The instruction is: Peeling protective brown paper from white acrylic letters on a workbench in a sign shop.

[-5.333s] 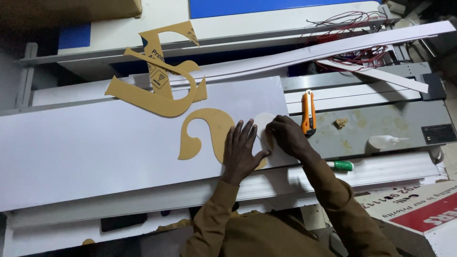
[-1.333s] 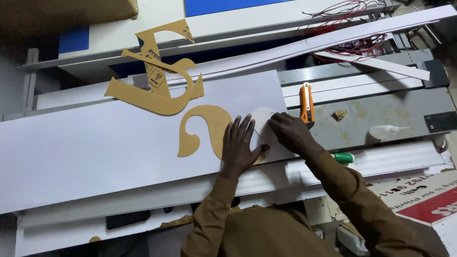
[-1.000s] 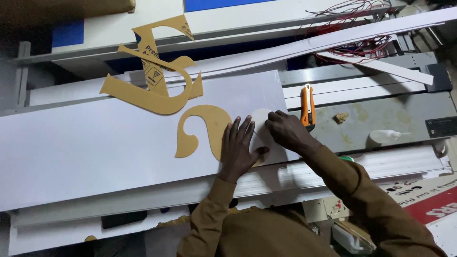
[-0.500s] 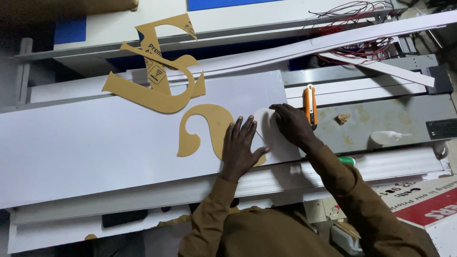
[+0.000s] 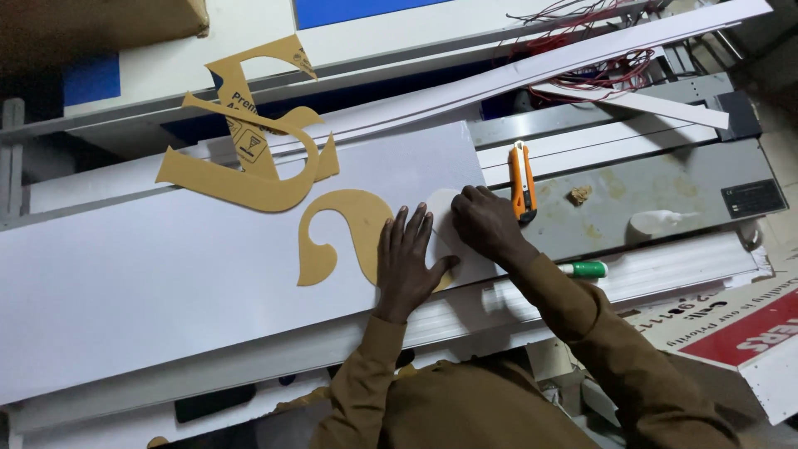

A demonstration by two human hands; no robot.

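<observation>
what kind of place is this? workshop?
Likely a sign-making workshop. Tan cut-out shapes lie on a long white sheet, an orange utility knife sits on a metal bench, and red wires trail at the back. Both hands, left and right, press on a curved cut-out.

A white sign panel with a red band [image 5: 731,333] is lying at the lower right, tilted. A small dark rectangular label [image 5: 752,198] is sitting on the grey machine bed at right. A brown cardboard box [image 5: 100,29] is resting at the upper left corner.
</observation>
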